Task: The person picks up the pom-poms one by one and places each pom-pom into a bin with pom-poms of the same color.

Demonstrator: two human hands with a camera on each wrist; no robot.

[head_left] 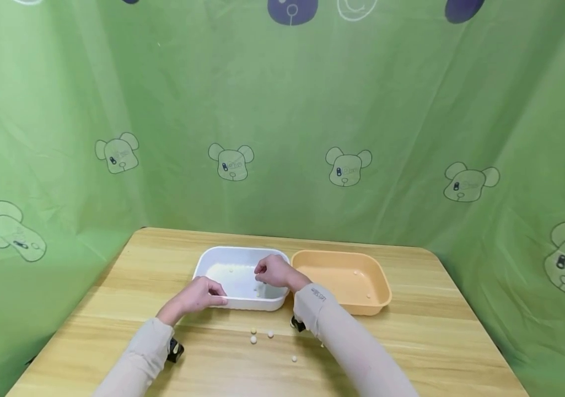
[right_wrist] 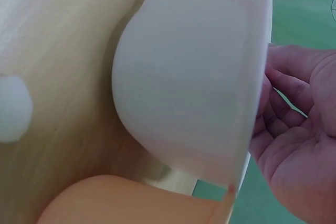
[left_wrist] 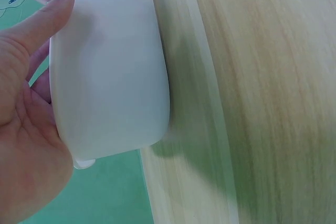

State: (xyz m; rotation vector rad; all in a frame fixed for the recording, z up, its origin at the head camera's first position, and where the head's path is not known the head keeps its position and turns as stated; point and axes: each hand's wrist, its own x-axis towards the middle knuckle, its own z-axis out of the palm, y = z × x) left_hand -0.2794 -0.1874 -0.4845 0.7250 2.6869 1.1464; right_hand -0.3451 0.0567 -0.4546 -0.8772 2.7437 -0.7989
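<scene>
My left hand [head_left: 198, 295] grips the near rim of a white plastic basin [head_left: 262, 304] at its left part, thumb outside and fingers over the edge. In the left wrist view the thumb [left_wrist: 55, 14] lies along the basin's outer wall. My right hand [head_left: 276, 270] reaches over the right end of the same basin, fingers curled and pointing down inside. The rim partly hides those fingers in the right wrist view, so I cannot tell whether they hold anything. Small pale balls lie in the basin, one ball [head_left: 231, 271] near the middle, others under the right fingertips.
An orange basin [head_left: 381, 306] stands right beside the white one, with a small ball [head_left: 369, 296] in it. Several small pale balls, such as a white ball [head_left: 270, 334], lie on the wooden table [head_left: 441, 342] in front. Green curtain [head_left: 282, 99] surrounds the table.
</scene>
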